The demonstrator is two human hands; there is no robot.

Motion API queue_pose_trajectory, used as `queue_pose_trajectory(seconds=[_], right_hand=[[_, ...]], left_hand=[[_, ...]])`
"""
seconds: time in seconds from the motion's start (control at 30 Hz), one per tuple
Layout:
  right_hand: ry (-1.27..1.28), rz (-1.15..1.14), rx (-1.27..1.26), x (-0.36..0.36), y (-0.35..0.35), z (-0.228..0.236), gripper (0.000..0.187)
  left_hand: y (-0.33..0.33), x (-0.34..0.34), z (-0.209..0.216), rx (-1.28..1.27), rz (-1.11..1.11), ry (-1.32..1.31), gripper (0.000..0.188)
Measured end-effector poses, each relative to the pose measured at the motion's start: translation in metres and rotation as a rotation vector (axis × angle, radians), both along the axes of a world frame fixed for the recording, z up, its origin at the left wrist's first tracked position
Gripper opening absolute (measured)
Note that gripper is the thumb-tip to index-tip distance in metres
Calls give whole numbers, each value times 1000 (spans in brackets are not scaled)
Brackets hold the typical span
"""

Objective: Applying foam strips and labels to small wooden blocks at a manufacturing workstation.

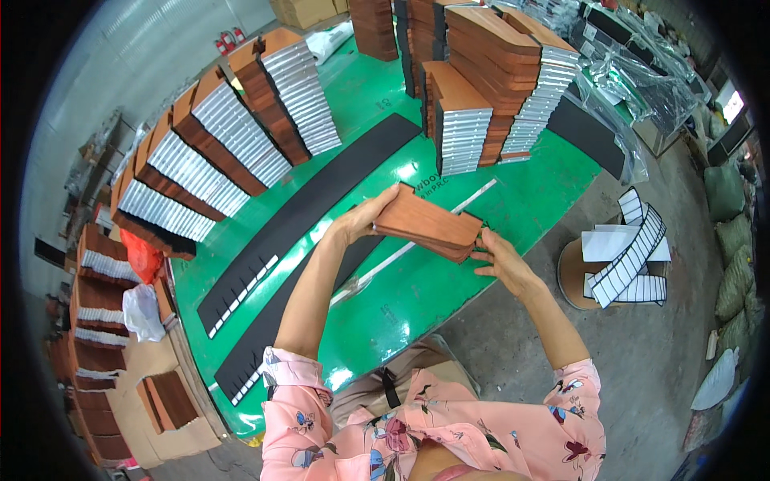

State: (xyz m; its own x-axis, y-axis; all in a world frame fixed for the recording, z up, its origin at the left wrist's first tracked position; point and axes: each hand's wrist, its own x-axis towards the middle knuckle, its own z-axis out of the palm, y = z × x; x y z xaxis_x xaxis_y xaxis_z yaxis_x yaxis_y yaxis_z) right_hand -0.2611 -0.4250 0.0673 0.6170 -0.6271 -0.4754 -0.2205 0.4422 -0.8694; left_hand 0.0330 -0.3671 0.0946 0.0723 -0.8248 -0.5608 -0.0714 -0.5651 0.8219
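Observation:
Above the front middle of the green table [385, 321], I hold a small stack of brown wood-grain panels [429, 227] with black bits at their edges. My left hand [369, 215] grips the stack's left end, thumb on top and the other fingers hidden below. At the right end, my right hand [505, 263] has its thumb and fingertips against the corner, with some fingers spread. Beneath my left arm lies a long black strip [249, 361] with white pieces along one end. A second black strip [321, 204] of the same sort lies farther back.
Tall stacks of brown panels with silvery edges [273, 104] line the table's left and back. More stacks [505, 72] stand at the back right beside clear plastic wrap [634, 72]. White-and-black strips [630, 260] rest on a round stool right of the table. Cardboard [172, 445] lies lower left.

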Motion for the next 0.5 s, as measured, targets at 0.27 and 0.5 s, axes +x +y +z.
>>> queue_pose_trajectory(seconds=[0.27, 0.5], right_hand=[[-136, -32, 27, 8, -1, -3, 84], [-229, -27, -112, -14, 14, -21, 94]], left_hand=[[2, -14, 5, 13, -24, 41, 83], [50, -25, 5, -177, -8, -30, 95]])
